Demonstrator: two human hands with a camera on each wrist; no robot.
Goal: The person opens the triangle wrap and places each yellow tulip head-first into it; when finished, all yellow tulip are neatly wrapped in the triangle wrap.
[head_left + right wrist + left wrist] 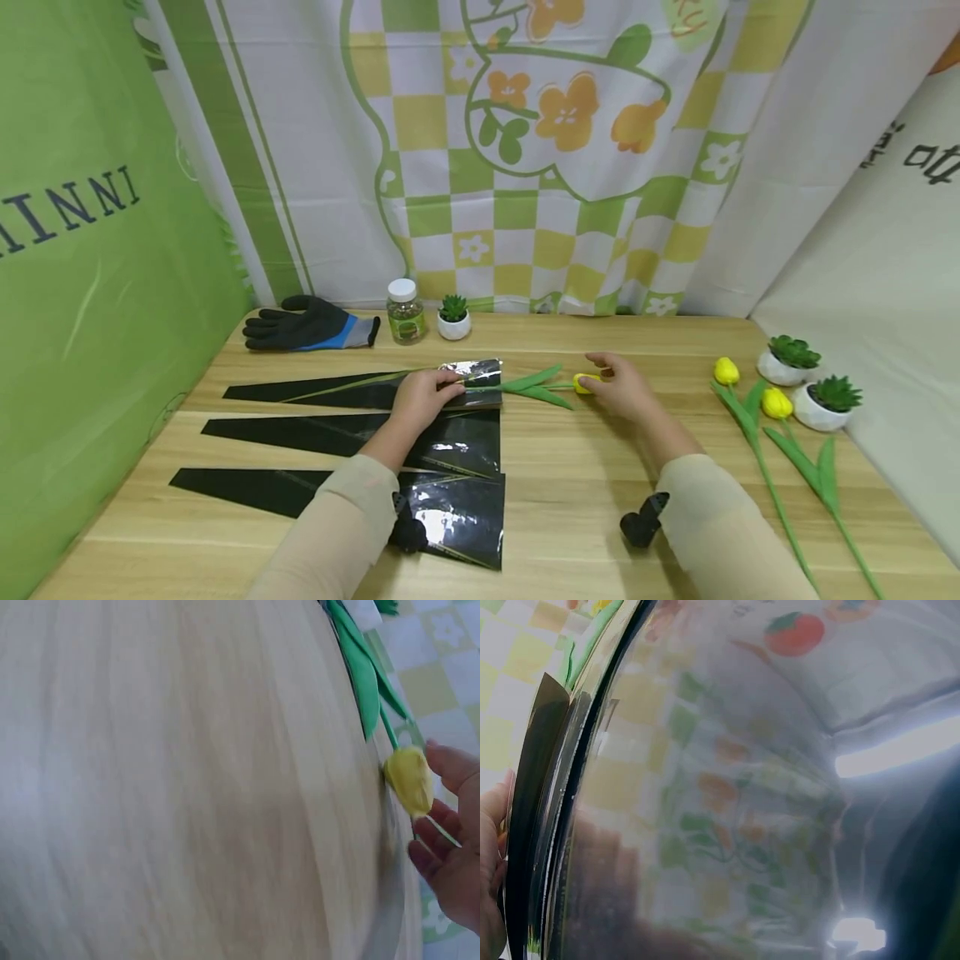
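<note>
My left hand (420, 404) grips the mouth end of the farthest black plastic sleeve (330, 390), thumb on top of it. In the left wrist view, glossy black sleeve (532, 802) stands beside the left hand (490, 870). The stem of an artificial yellow tulip (585, 383) runs into the sleeve's mouth; its green leaves (536, 387) lie outside. My right hand (622, 390) is at the blossom, index finger raised apart from it. In the right wrist view, the right hand's (457, 832) spread fingers stand around the yellow blossom (409, 780).
Two more black sleeves (450, 442) lie nearer me. Two yellow tulips (777, 403) lie at the right by potted succulents (825, 404). Along the back are a work glove (307, 325), a white-lidded jar (406, 312) and a small potted plant (453, 321). Curtains border the wooden table (570, 500).
</note>
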